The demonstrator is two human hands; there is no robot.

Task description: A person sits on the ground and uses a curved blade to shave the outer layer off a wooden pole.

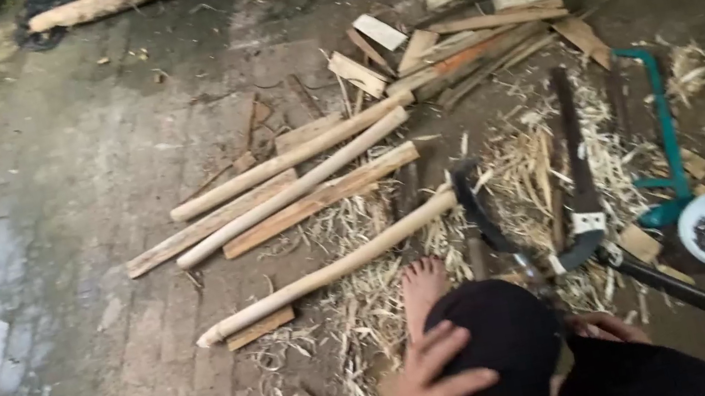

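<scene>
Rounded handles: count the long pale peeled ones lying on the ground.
3. One lies uppermost in the middle cluster, one just below it among flat slats, and one lies nearest the bare foot on shavings. More may be hidden in the far pile.

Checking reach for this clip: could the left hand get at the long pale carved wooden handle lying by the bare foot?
Probably yes. The left hand rests on the black-clad knee, and the long pale carved wooden handle lies just ahead across the wood shavings, with only the bare foot beside it and nothing covering it.
</scene>
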